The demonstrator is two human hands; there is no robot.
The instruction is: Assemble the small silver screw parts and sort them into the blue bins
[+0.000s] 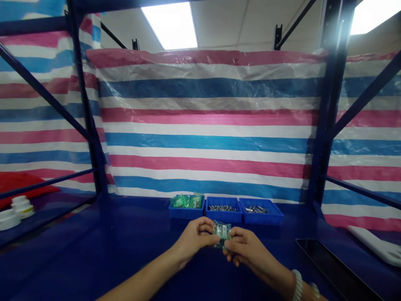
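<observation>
Between my two hands is a small clear plastic bag [222, 230] with a few shiny metal pieces inside. My left hand [199, 235] pinches its left edge between thumb and fingers. On the other side, my right hand [242, 246] grips the right edge the same way. The bag is held above the blue table [131, 242], just in front of three blue bins. Green-tinted plastic packets [187, 201] fill the left bin [187, 213]. Small metal parts [222, 207] lie in the middle bin [224, 216], and longer metal pieces [257, 209] in the right bin [262, 218].
A black tablet-like slab [335, 267] lies at the right, with a white object [372, 244] beyond it. White bottles [22, 206] and red cloth [21, 186] are at far left. Dark blue rack posts [326, 108] and a striped sheet [206, 142] enclose the table.
</observation>
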